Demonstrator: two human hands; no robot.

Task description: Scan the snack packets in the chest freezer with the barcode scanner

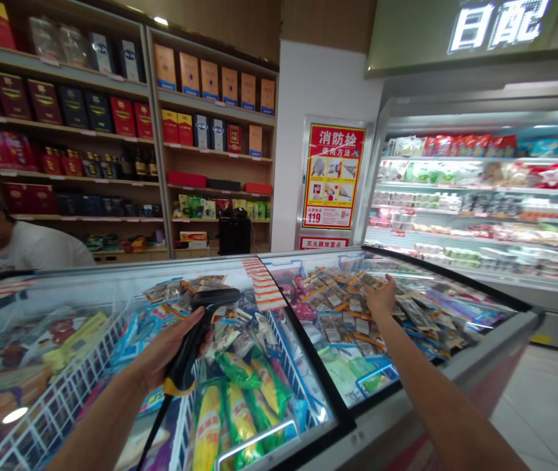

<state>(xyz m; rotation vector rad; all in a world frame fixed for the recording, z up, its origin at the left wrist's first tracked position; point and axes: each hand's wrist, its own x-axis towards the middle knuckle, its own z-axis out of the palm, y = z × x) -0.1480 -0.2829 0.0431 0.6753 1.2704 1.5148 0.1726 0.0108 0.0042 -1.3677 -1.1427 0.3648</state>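
My left hand (pixel 165 347) is closed around the grip of a black and yellow barcode scanner (pixel 188 350). A black cable runs down from its handle, and its head is over the left part of the chest freezer (pixel 377 418). My right arm reaches across the freezer's right part. My right hand (pixel 381 299) is at a heap of brown and orange snack packets (pixel 337 297), its visible fingers apart; whether it touches them I cannot tell. Green and yellow corn packs (pixel 239 405) lie in a white wire basket (pixel 283 353) below the scanner.
A black lid frame (pixel 303 333) divides the freezer. A person in a white shirt (pixel 48 242) is at the far left. Shelves of boxes (pixel 210 78) stand behind, a red poster (pixel 333 176) hangs on the wall, and a lit refrigerated display (pixel 485 190) is at right.
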